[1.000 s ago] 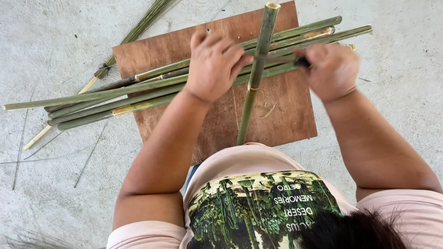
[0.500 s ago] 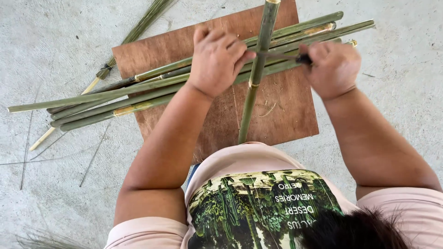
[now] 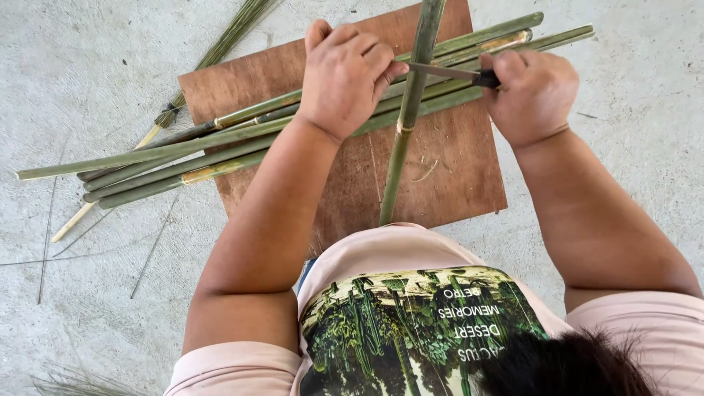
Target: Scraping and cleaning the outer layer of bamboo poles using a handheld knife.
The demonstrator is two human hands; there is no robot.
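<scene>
Grey concrete floor (image 3: 623, 95) carries your brown plywood board (image 3: 455, 176); your left hand (image 3: 345, 73) braces the upright green bamboo stalk (image 3: 405, 125), while your right hand (image 3: 529, 92), clamped on a thin dark-handled knife (image 3: 458, 73), cuts it.

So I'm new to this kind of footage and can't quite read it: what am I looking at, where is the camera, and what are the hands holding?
There is no machine here, only a person working with two bare hands. The one camera sits on the person's head and looks straight down, so you see hair and a printed shirt at the bottom edge.

On the concrete floor lies a brown wooden board. Across it rests a bundle of long green bamboo strips. A bunch of thin green stalks lies behind the board.

The left hand steadies a green bamboo stick that runs from the person's lap out over the board. The right hand has its grip closed on the dark handle of a knife, whose blade meets the stick by the left fingers.
</scene>
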